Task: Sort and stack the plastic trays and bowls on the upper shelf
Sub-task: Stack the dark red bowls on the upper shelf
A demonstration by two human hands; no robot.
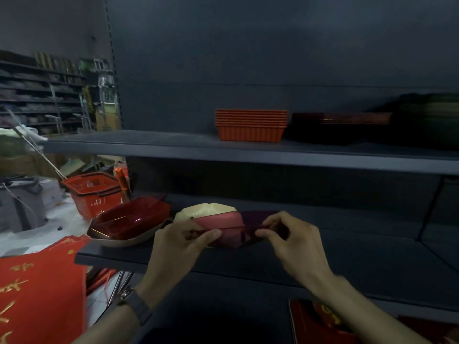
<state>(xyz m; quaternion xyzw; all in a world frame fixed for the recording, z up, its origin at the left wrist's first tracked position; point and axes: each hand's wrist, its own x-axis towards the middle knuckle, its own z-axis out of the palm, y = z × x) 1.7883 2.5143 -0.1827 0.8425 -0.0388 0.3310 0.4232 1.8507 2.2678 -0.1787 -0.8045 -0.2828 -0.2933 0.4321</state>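
Dim shop shelving: left hand (178, 242) and right hand (295, 240) pinch the purple tray (248, 235) at six o'clock on the lower shelf (372, 256). It is probably best lifted level toward the orange stack (250, 125) at one o'clock.

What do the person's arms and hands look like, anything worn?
Left hand and right hand are bare, no gloves; the forearms show no sleeves. A wristwatch with a dark grey strap and metallic case sits on the left wrist. No rings visible.
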